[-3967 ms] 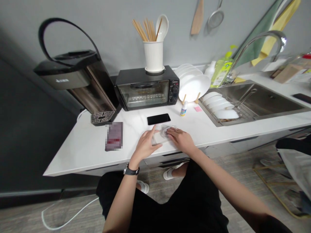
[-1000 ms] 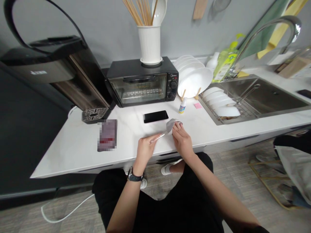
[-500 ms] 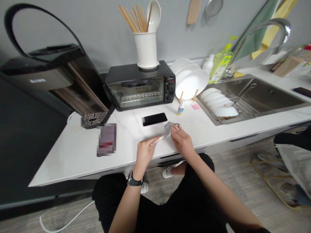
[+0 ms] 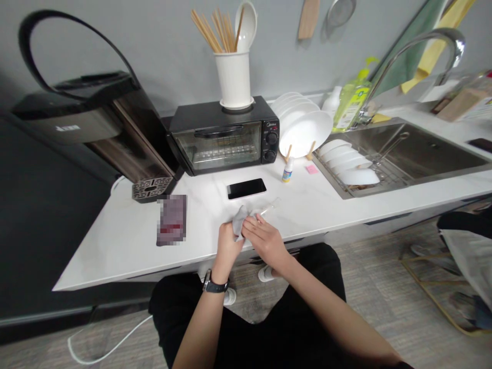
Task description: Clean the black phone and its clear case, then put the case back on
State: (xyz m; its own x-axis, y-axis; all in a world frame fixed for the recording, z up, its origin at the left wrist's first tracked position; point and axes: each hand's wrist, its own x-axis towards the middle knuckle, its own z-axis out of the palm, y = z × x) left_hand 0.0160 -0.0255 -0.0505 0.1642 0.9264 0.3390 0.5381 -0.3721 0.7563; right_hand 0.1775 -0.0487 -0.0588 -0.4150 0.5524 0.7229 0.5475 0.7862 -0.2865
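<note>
Right now we are holding our two hands together above the near edge of the white counter (image 4: 126, 241). Our left hand (image 4: 227, 242), with a dark watch (image 4: 215, 285) on its wrist, is curling its fingers around a grey cloth (image 4: 239, 221). Our right hand (image 4: 266, 242) is pressing against the left and pinching the same cloth from the other side. A clear sheet (image 4: 266, 207) is sticking out of the cloth and pointing away from our right fingertips, tilted just above the counter. How far it is reaching inside the cloth we cannot tell.

Just beyond the hands a black phone (image 4: 246, 188) is lying flat with its screen dark. Off to the left of our left hand a blurred dark packet (image 4: 171, 219) is resting on the counter. Further out past our right hand a small white bottle (image 4: 287, 169) is standing upright, with a pink note (image 4: 312, 168) just beside it.

Behind the phone a black toaster oven (image 4: 225, 136) is carrying a white holder (image 4: 233, 79) full of chopsticks and a ladle. Far left of the hands a dark water dispenser (image 4: 88, 118) is sitting. Far right, white plates (image 4: 303, 128) are leaning in a stand, and bowls (image 4: 351, 166) are lying on a rack in the steel sink (image 4: 423, 151).
</note>
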